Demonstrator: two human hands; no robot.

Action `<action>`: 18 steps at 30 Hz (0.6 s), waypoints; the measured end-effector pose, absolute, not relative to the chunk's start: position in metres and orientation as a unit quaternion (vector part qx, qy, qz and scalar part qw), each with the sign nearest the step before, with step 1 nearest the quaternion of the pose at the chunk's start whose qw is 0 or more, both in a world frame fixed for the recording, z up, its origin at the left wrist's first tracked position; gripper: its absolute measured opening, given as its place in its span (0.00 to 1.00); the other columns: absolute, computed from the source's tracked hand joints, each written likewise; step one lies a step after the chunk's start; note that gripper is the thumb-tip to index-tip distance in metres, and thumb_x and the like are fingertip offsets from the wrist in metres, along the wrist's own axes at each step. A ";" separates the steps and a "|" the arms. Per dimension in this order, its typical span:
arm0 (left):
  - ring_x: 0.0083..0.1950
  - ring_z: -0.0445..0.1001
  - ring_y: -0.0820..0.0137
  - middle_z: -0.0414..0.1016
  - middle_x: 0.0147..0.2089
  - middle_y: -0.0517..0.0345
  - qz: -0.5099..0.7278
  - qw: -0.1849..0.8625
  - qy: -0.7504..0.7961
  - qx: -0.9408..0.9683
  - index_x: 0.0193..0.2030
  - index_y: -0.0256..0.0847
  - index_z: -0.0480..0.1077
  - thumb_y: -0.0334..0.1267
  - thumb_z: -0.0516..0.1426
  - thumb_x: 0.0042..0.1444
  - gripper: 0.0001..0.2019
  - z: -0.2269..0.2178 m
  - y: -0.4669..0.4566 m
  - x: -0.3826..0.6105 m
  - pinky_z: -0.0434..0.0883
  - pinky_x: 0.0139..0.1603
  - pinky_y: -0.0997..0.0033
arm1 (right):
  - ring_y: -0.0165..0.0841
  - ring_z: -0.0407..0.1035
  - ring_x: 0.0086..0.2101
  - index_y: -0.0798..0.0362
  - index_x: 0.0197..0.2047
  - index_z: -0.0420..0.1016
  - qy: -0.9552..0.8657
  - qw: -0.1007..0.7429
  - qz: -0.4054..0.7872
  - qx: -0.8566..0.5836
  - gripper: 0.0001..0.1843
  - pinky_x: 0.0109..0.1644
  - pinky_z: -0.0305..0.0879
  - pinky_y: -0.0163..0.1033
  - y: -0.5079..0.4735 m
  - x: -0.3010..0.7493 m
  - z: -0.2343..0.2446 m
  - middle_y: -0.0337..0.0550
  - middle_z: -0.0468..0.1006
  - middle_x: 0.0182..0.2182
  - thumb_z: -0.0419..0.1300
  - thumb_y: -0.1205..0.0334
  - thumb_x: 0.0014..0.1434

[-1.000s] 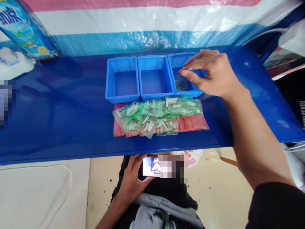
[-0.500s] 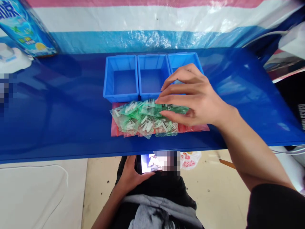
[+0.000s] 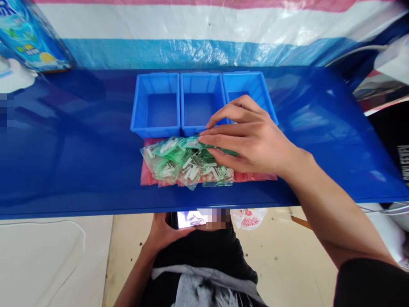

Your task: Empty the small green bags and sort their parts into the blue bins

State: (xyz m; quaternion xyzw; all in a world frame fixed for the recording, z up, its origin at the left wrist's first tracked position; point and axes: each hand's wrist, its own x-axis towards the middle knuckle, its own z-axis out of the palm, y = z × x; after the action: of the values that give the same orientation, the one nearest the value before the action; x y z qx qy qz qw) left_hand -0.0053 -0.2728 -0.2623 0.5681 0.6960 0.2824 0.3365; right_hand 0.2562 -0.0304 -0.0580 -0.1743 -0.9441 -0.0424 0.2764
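Observation:
My right hand (image 3: 252, 140) lies over the right part of a pile of small green bags (image 3: 179, 162) holding white pieces. Its fingers are pressed together with the thumb under them, pinching one green bag from the pile. Flat red bags (image 3: 255, 176) lie under the pile. Just behind stand three blue bins in a row: left (image 3: 134, 111), middle (image 3: 200, 76), right (image 3: 246, 76). Below the blue table's (image 3: 79, 149) front edge, my left hand (image 3: 161, 232) holds a lit phone (image 3: 187, 218) over my lap.
A blue detergent pack (image 3: 28, 38) leans at the back left beside a white object (image 3: 12, 76). A striped tarp (image 3: 204, 25) hangs behind the table. A printed plastic bag (image 3: 249, 217) lies on the floor below.
My right hand has come back from over the right bin to the pile of green bags and closed on one. The left hand and phone have stayed in my lap.

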 end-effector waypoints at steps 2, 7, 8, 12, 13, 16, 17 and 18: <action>0.67 0.78 0.43 0.78 0.64 0.38 0.262 0.327 0.689 0.591 0.69 0.39 0.69 0.61 0.78 0.38 0.53 -0.265 -0.267 -0.008 0.79 0.67 0.43 | 0.45 0.83 0.45 0.44 0.48 0.81 -0.924 0.333 -0.066 -0.175 0.09 0.47 0.75 0.57 -0.030 0.253 -0.060 0.37 0.88 0.37 0.63 0.68 0.71; 0.67 0.79 0.45 0.79 0.65 0.43 0.239 0.269 0.644 0.675 0.68 0.45 0.73 0.61 0.76 0.44 0.46 -0.253 -0.263 -0.018 0.82 0.65 0.46 | 0.36 0.83 0.34 0.42 0.48 0.86 -0.832 0.483 0.006 -0.274 0.11 0.37 0.78 0.45 -0.039 0.248 -0.050 0.34 0.89 0.37 0.64 0.68 0.71; 0.64 0.81 0.46 0.81 0.63 0.45 0.249 0.247 0.633 0.690 0.66 0.46 0.75 0.59 0.75 0.47 0.42 -0.246 -0.267 -0.021 0.83 0.63 0.46 | 0.34 0.82 0.31 0.39 0.49 0.86 -0.803 0.506 0.049 -0.311 0.13 0.35 0.77 0.43 -0.040 0.247 -0.048 0.32 0.88 0.36 0.64 0.67 0.71; 0.53 0.86 0.57 0.86 0.51 0.57 0.331 0.117 0.574 0.740 0.60 0.53 0.79 0.34 0.70 0.58 0.23 -0.191 -0.289 -0.041 0.85 0.56 0.57 | 0.33 0.73 0.23 0.36 0.55 0.84 -0.713 0.580 0.156 -0.361 0.13 0.29 0.70 0.42 -0.034 0.248 -0.050 0.32 0.79 0.27 0.65 0.61 0.71; 0.49 0.86 0.61 0.87 0.47 0.59 0.333 0.050 0.526 0.781 0.60 0.52 0.79 0.27 0.68 0.57 0.25 -0.171 -0.289 -0.046 0.86 0.50 0.61 | 0.32 0.71 0.23 0.38 0.55 0.83 -0.708 0.591 0.162 -0.352 0.11 0.29 0.69 0.42 -0.030 0.249 -0.053 0.33 0.78 0.27 0.66 0.59 0.71; 0.45 0.85 0.62 0.86 0.43 0.59 0.329 -0.058 0.445 0.831 0.64 0.48 0.78 0.23 0.71 0.53 0.31 -0.110 -0.255 -0.052 0.87 0.45 0.60 | 0.31 0.69 0.24 0.40 0.52 0.84 -0.722 0.573 0.188 -0.337 0.08 0.31 0.70 0.41 -0.023 0.252 -0.062 0.35 0.78 0.28 0.64 0.54 0.72; 0.47 0.85 0.63 0.86 0.49 0.58 0.334 -0.093 0.429 0.834 0.69 0.48 0.74 0.26 0.72 0.55 0.35 -0.092 -0.232 -0.050 0.87 0.48 0.60 | 0.32 0.70 0.24 0.40 0.52 0.84 -0.728 0.556 0.210 -0.341 0.09 0.32 0.71 0.42 -0.023 0.253 -0.063 0.35 0.78 0.29 0.63 0.53 0.73; 0.52 0.85 0.61 0.84 0.56 0.56 0.345 -0.121 0.427 0.827 0.74 0.48 0.69 0.29 0.72 0.56 0.39 -0.077 -0.204 -0.044 0.86 0.54 0.58 | 0.32 0.70 0.25 0.40 0.52 0.84 -0.729 0.543 0.236 -0.342 0.09 0.31 0.72 0.41 -0.024 0.253 -0.064 0.36 0.79 0.30 0.63 0.53 0.73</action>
State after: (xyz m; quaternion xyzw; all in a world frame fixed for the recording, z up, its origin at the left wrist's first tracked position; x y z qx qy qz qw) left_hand -0.0444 -0.2040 -0.0766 0.8273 0.4267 0.3449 -0.1207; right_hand 0.2526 -0.0244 -0.0641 -0.3420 -0.7294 0.2360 0.5434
